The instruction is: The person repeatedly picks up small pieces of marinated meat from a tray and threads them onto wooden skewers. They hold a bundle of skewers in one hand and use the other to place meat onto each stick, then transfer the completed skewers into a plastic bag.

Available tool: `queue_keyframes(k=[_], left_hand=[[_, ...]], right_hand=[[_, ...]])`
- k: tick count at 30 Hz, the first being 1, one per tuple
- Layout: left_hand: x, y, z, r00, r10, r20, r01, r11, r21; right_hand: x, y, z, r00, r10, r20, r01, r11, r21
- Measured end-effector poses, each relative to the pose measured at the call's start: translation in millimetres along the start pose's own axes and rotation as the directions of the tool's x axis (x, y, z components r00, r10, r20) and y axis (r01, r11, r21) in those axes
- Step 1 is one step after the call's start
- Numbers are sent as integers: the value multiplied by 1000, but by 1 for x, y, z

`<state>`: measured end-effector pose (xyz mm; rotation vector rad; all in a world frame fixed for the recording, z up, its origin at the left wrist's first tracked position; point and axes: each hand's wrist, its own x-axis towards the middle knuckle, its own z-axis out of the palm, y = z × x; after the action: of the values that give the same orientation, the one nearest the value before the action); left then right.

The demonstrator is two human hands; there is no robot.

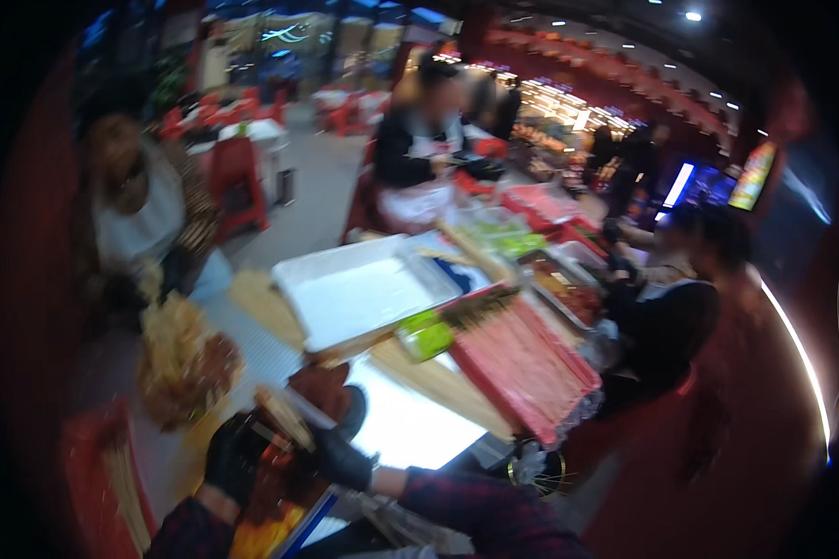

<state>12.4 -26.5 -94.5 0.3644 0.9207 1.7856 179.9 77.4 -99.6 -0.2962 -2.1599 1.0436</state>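
Motion blur softens the whole view. My left hand [234, 453], in a black glove, is curled at the lower left beside a bundle of pale wooden sticks [284, 417]. My right hand [344, 458], also gloved in black, closes at the near end of that bundle. Under the hands lies dark red, meat-like food [280, 482], with yellow-orange pieces [269, 532] closer to me. A blue-edged tray or board [311, 520] borders this food. Just beyond my hands sits another reddish-brown mass [319, 384], too blurred to name.
A white tray [363, 283] stands ahead. Right of it, a red tray [524, 363] holds rows of skewers, beside a green-filled container [425, 335]. A bag of brown food [182, 363] sits left; a red box [105, 468] holds sticks. People sit left [140, 202], across [419, 147] and right [664, 321].
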Motion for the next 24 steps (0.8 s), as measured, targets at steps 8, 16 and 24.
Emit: queue_keyframes(k=[8,16,24], left_hand=[[2,13,5,995,-78,64,61,970,234],[13,33,-3,846,473,245,-479,475,738],[-1,49,18,956,231,180,-286,870,403]], right_hand=[[11,-38,-24,921,279,270,-314,945,94],[21,-55,-24,812,446,376,-488,873,20],[16,-39,-20,876,255,409,-254,965,-58]])
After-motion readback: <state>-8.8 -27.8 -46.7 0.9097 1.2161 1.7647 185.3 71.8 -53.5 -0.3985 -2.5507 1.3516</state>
